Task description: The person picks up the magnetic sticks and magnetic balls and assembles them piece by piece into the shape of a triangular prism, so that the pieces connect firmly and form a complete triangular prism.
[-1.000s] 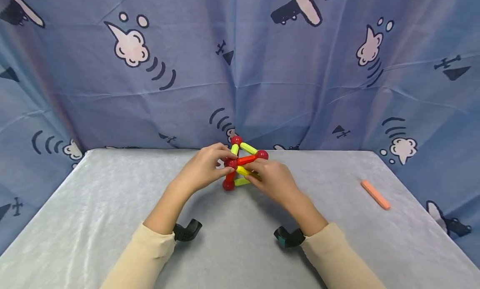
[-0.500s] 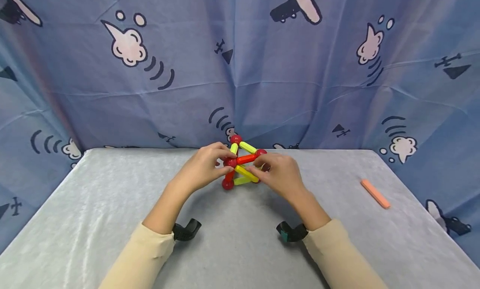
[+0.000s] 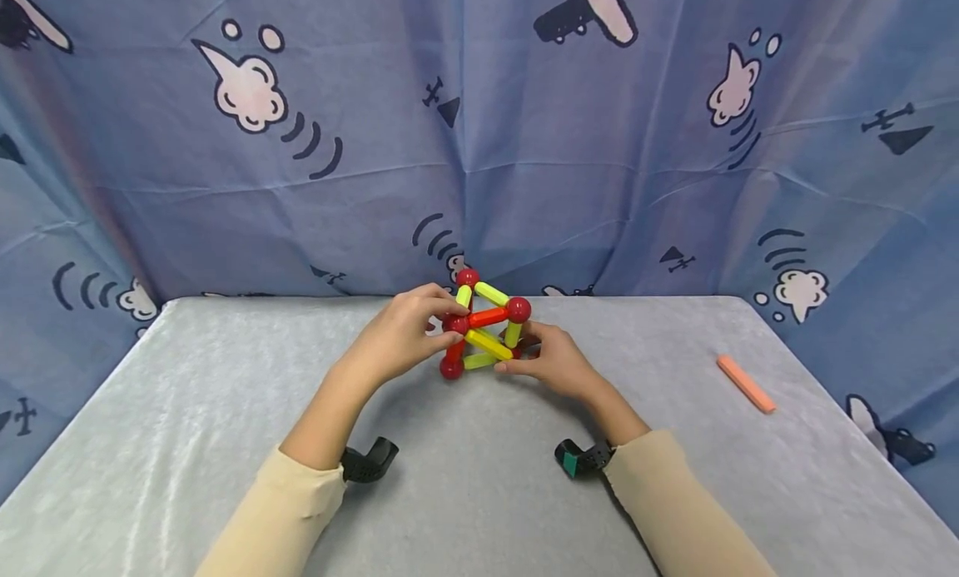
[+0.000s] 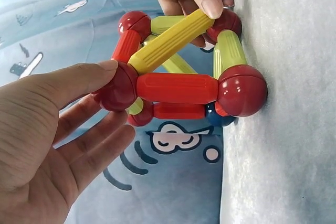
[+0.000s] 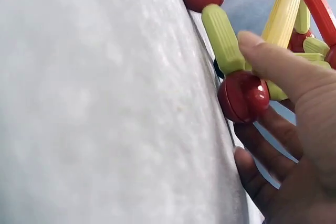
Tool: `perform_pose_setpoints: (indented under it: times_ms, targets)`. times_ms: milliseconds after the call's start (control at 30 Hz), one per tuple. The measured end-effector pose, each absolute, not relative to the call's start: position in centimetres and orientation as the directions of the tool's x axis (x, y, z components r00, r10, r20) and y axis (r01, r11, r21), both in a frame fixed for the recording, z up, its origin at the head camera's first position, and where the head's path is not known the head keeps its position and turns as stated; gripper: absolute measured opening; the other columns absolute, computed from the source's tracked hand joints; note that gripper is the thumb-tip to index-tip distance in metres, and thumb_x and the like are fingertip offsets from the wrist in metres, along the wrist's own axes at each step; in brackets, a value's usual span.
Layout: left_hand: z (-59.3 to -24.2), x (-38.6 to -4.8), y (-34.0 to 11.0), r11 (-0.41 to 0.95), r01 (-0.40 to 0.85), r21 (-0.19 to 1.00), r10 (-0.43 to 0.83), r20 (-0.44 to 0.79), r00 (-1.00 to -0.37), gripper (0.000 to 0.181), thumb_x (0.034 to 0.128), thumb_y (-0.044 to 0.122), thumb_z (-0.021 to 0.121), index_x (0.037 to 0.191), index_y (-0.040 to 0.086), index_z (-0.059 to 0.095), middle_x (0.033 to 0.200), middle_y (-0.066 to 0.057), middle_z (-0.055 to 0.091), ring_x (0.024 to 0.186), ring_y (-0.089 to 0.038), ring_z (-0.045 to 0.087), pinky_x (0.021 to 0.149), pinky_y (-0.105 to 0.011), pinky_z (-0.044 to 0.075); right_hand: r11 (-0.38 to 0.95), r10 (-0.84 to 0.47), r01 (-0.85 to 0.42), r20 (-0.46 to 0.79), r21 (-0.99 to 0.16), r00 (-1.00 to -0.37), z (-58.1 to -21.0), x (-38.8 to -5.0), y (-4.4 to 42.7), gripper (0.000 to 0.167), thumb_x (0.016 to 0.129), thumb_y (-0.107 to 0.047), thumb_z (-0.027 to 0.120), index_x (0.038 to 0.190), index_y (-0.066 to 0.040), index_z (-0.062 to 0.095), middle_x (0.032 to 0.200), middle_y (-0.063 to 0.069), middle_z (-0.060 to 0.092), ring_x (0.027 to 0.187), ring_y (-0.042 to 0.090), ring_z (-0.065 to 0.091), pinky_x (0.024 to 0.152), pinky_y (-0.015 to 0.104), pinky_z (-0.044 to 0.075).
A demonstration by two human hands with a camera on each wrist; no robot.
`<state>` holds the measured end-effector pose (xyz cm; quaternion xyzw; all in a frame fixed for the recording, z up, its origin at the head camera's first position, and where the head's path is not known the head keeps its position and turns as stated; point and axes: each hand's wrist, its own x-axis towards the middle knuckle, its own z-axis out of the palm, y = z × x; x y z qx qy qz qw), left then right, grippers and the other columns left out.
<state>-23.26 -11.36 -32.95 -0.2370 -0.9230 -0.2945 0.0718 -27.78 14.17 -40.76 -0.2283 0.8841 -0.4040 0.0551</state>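
Observation:
A frame of magnetic rods and balls stands on the table, with red balls at its corners and lime and red rods between them. My left hand pinches the upper front-left red ball between thumb and fingers. From that ball a yellow rod slants down across the front face to the lower right. There, my right hand holds the lower front-right red ball, its thumb by the yellow rod's end and its fingers behind. A blue ball shows low at the back in the left wrist view.
On the right of the grey cloth-covered table lies a loose orange stick. A blue patterned curtain hangs right behind the table's back edge.
My right hand has moved from the yellow rod, up near the upper right ball, then down to the lower right ball. The left hand keeps its grip.

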Motion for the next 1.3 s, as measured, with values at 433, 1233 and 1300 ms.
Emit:
perform_pose_setpoints:
  times_ms: [433,1233,1300]
  targets:
    - [-33.0,-23.5,-11.9,0.684,0.515,0.516,0.420,0.299,-0.857,0.028,0.0895,0.014,0.077,0.117,0.012,0.076,0.115,-0.003,0.068,0.099,-0.019,0.065,0.084,-0.034,0.060,0.563,-0.344,-0.317,0.132,-0.764,-0.930,-41.6,-27.6,13.1,0.046,0.077,-0.028,0.089,0.112,-0.007,0.068,0.104,0.009,0.073,0.091,0.021,0.066,0.084,0.035,0.055]
    - [-33.2,-24.0,-13.1,0.605,0.492,0.626,0.423,0.270,-0.865,0.028,0.0888,0.008,0.077,0.116,0.011,0.076,0.117,-0.004,0.070,0.108,-0.021,0.066,0.092,-0.039,0.059,0.510,-0.313,-0.311,0.164,-0.802,-0.935,-42.0,-27.5,12.6,0.037,0.079,-0.023,0.087,0.105,-0.003,0.071,0.097,0.013,0.073,0.087,0.022,0.065,0.080,0.030,0.054]
    - [-33.2,-24.0,-13.1,0.610,0.487,0.625,0.420,0.266,-0.868,0.028,0.0888,0.009,0.077,0.116,0.011,0.076,0.117,-0.003,0.070,0.106,-0.020,0.066,0.090,-0.038,0.059,0.511,-0.313,-0.315,0.169,-0.799,-0.935,-42.0,-27.5,12.6,0.036,0.079,-0.023,0.087,0.105,-0.003,0.071,0.098,0.014,0.073,0.088,0.023,0.065,0.080,0.031,0.054]
